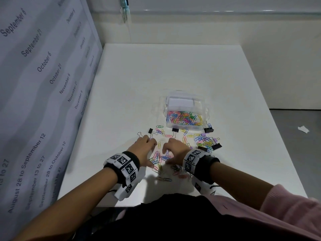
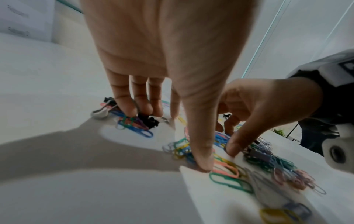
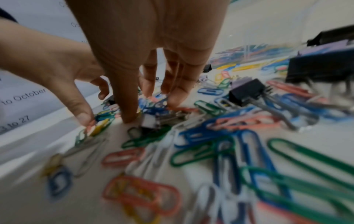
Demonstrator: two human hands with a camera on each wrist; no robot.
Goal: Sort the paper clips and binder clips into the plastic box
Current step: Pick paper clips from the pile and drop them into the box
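Both hands were down on the white table (image 1: 173, 70), facing each other over a scatter of coloured paper clips (image 1: 159, 160) near the person's body. From the head view the left hand (image 1: 143, 148) and the right hand (image 1: 174, 151) looked merely arched over the heap, and their fingertips were hidden by the knuckles. The left wrist view showed more: the left hand's fingers (image 2: 132, 109) stood nearly straight, tips pressed onto clips and a small black binder clip (image 2: 148, 120), the thumb planted on the table, nothing gripped. The right wrist view showed the right hand's fingers (image 3: 179, 92) bent down with the tips on the clips and the thumb beside a silver-and-black binder clip (image 3: 153, 121); motion blur kept me from telling whether it pinched anything. Only the head view showed the plastic box (image 1: 185, 111), clear and open, standing beyond the hands towards the table's middle, its near compartment filled with coloured paper clips and its far compartment holding a white paper piece. Several black binder clips (image 1: 208, 129) lay around the box's near edge and to the right, among a second cluster of clips (image 1: 205, 139). A hanging calendar sheet (image 1: 40, 80) with printed dates bordered the table's left side.
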